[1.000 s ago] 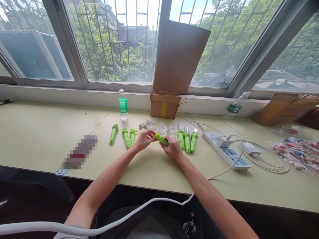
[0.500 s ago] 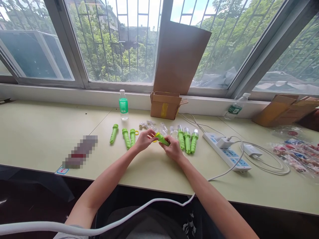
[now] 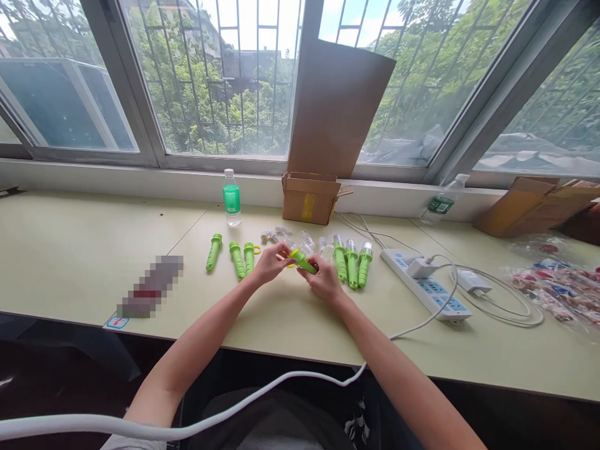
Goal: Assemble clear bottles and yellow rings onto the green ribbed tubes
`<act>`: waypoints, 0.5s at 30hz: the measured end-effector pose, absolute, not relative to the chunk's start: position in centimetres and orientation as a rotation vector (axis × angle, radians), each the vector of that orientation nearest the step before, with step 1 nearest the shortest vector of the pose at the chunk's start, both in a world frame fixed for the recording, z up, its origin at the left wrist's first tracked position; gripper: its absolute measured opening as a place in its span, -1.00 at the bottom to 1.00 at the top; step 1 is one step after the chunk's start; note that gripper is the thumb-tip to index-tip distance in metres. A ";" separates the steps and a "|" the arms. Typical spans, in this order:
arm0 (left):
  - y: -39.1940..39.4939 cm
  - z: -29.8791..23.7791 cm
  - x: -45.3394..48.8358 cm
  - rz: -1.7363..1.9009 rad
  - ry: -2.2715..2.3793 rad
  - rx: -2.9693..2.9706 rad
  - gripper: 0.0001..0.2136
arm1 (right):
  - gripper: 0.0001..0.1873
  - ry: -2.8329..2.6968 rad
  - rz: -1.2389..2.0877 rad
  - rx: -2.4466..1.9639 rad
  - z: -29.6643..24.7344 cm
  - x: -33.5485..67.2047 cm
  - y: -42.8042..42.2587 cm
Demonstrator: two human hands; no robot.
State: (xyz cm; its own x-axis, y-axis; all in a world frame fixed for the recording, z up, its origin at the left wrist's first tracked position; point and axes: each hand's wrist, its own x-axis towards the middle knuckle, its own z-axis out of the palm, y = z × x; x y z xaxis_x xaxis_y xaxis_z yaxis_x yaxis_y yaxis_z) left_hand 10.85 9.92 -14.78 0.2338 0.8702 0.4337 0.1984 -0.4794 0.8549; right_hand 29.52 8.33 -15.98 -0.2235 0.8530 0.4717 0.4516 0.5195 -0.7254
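Observation:
Between my hands, over the middle of the table, is a green torch-shaped plastic handle (image 3: 305, 264) with a yellow part at its upper left end. My right hand (image 3: 325, 280) is closed round the green body. At the yellow end, the fingers of my left hand (image 3: 270, 262) pinch the handle; exactly what the fingertips grip is too small to tell. Left of my hands lie several similar green handles (image 3: 214, 252), one beside a yellow ring (image 3: 257, 249). To the right lie three green handles with clear tops (image 3: 365, 265). Small clear plastic pieces (image 3: 307, 241) are heaped behind my hands.
A green-labelled bottle (image 3: 231, 199) and an open cardboard box (image 3: 309, 199) stand near the window. On the right are a white power strip (image 3: 427, 287) with chargers and cables, another bottle (image 3: 443, 201) and plastic-bagged items (image 3: 557, 284). A white cable (image 3: 262, 390) crosses in front of me.
Hardly anything differs. Both hands keep their hold on the green handle, with only a slight shift of the fingers; the view itself has moved a little.

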 end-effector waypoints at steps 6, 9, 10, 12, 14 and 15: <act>9.8 -14.7 10.9 1.298 0.983 1.849 -0.73 | -0.76 -1.853 0.547 -1.084 -16.0 29.6 8.4; 9.9 -14.8 11.0 1.330 0.985 1.819 -0.72 | -0.74 -1.863 0.533 -1.096 -16.0 29.7 8.5; 9.9 -14.9 11.1 1.337 0.990 1.809 -0.71 | -0.74 -1.871 0.518 -1.100 -16.0 29.7 8.5; 9.9 -15.0 11.1 1.335 1.000 1.801 -0.70 | -0.74 -1.897 0.469 -1.107 -16.0 29.8 8.5; 9.9 -15.1 11.2 1.328 1.007 1.810 -0.70 | -0.74 -1.928 0.395 -1.126 -16.1 29.9 8.5; 9.8 -15.1 11.2 1.330 1.013 1.820 -0.70 | -0.74 -1.941 0.348 -1.146 -16.2 29.9 8.6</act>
State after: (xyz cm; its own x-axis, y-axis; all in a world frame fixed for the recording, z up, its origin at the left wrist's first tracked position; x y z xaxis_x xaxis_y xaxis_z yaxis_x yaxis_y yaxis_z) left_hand 11.21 9.82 -15.10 0.1837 0.8730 0.4518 0.2040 -0.4835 0.8512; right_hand 29.92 8.57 -16.20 -0.2345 0.8219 0.5192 0.5906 0.5446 -0.5955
